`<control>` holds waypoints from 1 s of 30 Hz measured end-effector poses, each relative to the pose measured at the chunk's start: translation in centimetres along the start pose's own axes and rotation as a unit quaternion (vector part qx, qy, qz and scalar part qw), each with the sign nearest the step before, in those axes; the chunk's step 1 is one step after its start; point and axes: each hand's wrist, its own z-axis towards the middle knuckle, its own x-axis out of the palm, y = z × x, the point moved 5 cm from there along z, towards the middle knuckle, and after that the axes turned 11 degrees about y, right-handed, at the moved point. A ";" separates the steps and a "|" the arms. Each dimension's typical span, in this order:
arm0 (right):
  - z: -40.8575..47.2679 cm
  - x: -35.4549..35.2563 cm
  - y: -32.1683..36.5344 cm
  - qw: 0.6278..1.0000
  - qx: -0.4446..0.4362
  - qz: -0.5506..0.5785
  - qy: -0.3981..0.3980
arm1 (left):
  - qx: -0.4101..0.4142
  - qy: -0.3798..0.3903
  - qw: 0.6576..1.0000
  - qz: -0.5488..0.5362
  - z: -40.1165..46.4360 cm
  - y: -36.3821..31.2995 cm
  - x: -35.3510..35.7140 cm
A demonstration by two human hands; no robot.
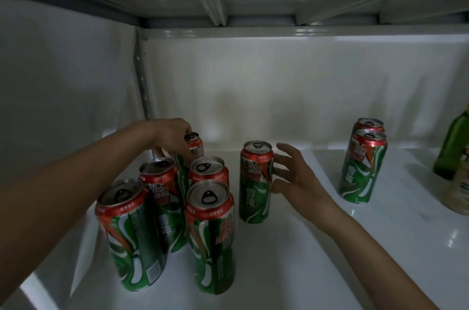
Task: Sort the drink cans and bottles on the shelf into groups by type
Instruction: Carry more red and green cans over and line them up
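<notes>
White shelf (pixel 291 259), lit dimly, carrying red-and-green drink cans, all upright with tabs unopened. At 8 o'clock, a tight cluster: front-left can (pixel 132 241), front-right can (pixel 212 236), behind them a second-row left can (pixel 162 190) and a second-row right can (pixel 209 170), touching or nearly so. At the cluster's far end, toward 11 o'clock, back can (pixel 195 147) pinched near the rim by the left hand (pixel 172 137), fingers curled over its top (lower body hidden behind the others). Just right of centre, lone can (pixel 256 180) standing apart from the cluster, right hand (pixel 291 172) at its 3 o'clock side, fingers spread and fairly straight, tips touching or almost touching the wall of the can, grip not closed round it. Toward 2 o'clock, well apart, a pair of cans (pixel 363 165), one directly behind the other. At 3 o'clock on the frame edge, green glass bottle (pixel 454 147), and in front of it a pale, blurred container (pixel 459 190) (cut off; kind not clear).
</notes>
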 end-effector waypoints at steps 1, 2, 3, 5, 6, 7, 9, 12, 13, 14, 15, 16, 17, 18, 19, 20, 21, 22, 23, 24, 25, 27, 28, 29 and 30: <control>-0.5 -0.7 0.5 0.999 -0.025 0.000 -0.025 | 0.000 0.006 1.000 -0.006 -0.2 0.0 -0.1; -1.1 -1.5 1.1 0.997 -0.053 -0.005 -0.051 | 0.004 0.006 1.000 -0.013 -0.5 -0.2 -0.3; -1.8 -2.4 1.8 0.993 -0.083 -0.011 -0.078 | 0.013 -0.006 1.000 -0.016 -1.0 -0.5 -0.7; -3.7 -4.5 3.4 0.980 -0.138 -0.018 -0.143 | 0.043 -0.087 0.995 -0.008 -2.3 -1.8 -2.2; -4.7 -5.8 4.0 0.970 -0.159 -0.014 -0.185 | 0.065 -0.147 0.987 -0.001 -3.2 -2.8 -3.2; -5.6 -7.1 4.3 0.959 -0.171 -0.006 -0.227 | 0.091 -0.207 0.974 0.007 -4.4 -4.0 -4.1; -7.4 -9.9 4.6 0.940 -0.177 -0.001 -0.292 | 0.153 -0.297 0.942 0.020 -6.8 -7.3 -5.0; -9.6 -13.5 4.3 0.925 -0.175 -0.006 -0.338 | 0.246 -0.345 0.905 0.040 -10.0 -12.8 -3.9; -10.3 -14.6 4.0 0.922 -0.174 -0.006 -0.346 | 0.270 -0.349 0.896 0.049 -10.7 -14.8 -3.1; -10.9 -15.7 3.7 0.921 -0.170 -0.009 -0.350 | 0.288 -0.352 0.888 0.061 -11.3 -16.8 -2.0; -11.4 -16.8 3.3 0.922 -0.162 -0.015 -0.350 | 0.302 -0.355 0.882 0.072 -11.6 -18.7 -0.8; -11.9 -17.9 2.9 0.925 -0.151 -0.024 -0.348 | 0.311 -0.355 0.878 0.082 -11.7 -20.7 0.4; -12.2 -19.1 2.6 0.928 -0.139 -0.033 -0.343 | 0.318 -0.352 0.876 0.087 -11.6 -22.6 1.6; -12.3 -20.3 2.2 0.931 -0.127 -0.044 -0.338 | 0.321 -0.344 0.878 0.087 -11.3 -24.4 2.7; -12.4 -21.4 1.9 0.935 -0.114 -0.053 -0.332 | 0.322 -0.335 0.882 0.084 -10.9 -26.0 3.8; -12.3 -22.5 1.6 0.938 -0.101 -0.063 -0.325 | 0.320 -0.328 0.886 0.079 -10.4 -27.3 4.8; -12.2 -23.4 1.3 0.941 -0.087 -0.076 -0.318 | 0.316 -0.321 0.890 0.069 -9.8 -28.4 5.8; -11.7 -24.1 1.0 0.944 -0.073 -0.092 -0.309 | 0.313 -0.312 0.896 0.052 -9.1 -29.1 6.7; -11.2 -24.7 0.8 0.947 -0.057 -0.111 -0.296 | 0.311 -0.298 0.902 0.029 -8.2 -29.7 7.7; -10.5 -25.3 0.5 0.951 -0.041 -0.130 -0.279 | 0.309 -0.280 0.909 0.006 -7.1 -30.2 8.9; -9.5 -25.8 0.3 0.956 -0.028 -0.145 -0.255 | 0.304 -0.261 0.916 -0.012 -6.0 -30.7 10.1; -7.1 -26.4 -0.2 0.964 -0.006 -0.166 -0.207 | 0.293 -0.230 0.927 -0.042 -3.8 -31.3 12.3; -5.8 -26.6 -0.3 0.966 0.000 -0.173 -0.191 | 0.293 -0.221 0.928 -0.061 -2.8 -31.6 13.2; -4.6 -26.8 -0.4 0.969 0.005 -0.175 -0.177 | 0.295 -0.218 0.926 -0.084 -1.8 -31.9 13.8; -3.4 -27.0 -0.5 0.972 0.012 -0.170 -0.162 | 0.297 -0.219 0.923 -0.107 -0.9 -32.1 14.4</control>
